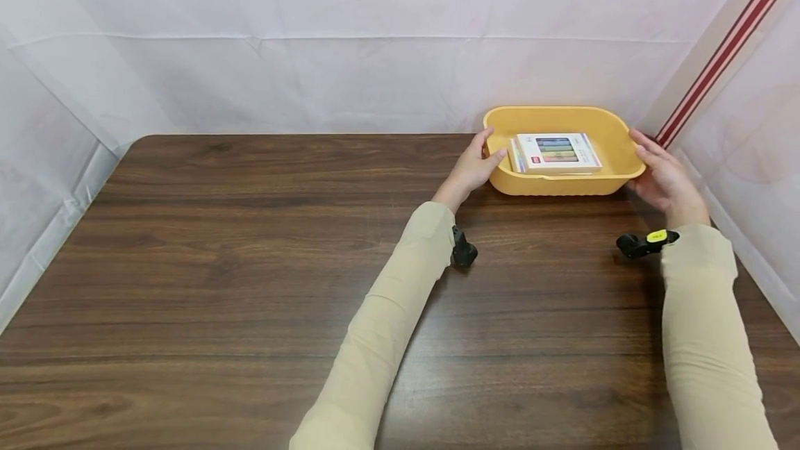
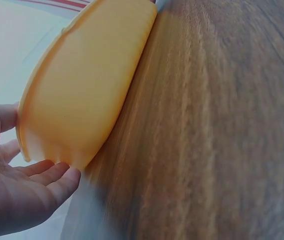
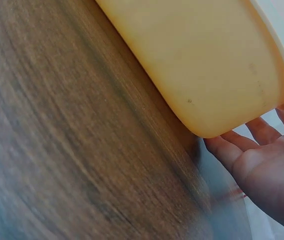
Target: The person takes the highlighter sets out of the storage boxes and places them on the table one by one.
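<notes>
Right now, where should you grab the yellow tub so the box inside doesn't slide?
Probably by its two short ends, one hand coming from each side. The yellow tub is long, with a rolled rim to hook fingers under, and the left hand and right hand already flank those ends. Lifting level should keep the white box put.

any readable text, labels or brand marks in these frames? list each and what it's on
No text can be read in any view.
White box in the yellow basin: small red logo and print, too small to read.
Yellow tag on the right wrist camera: dark mark, too small.
Wrist views: no text.
</notes>
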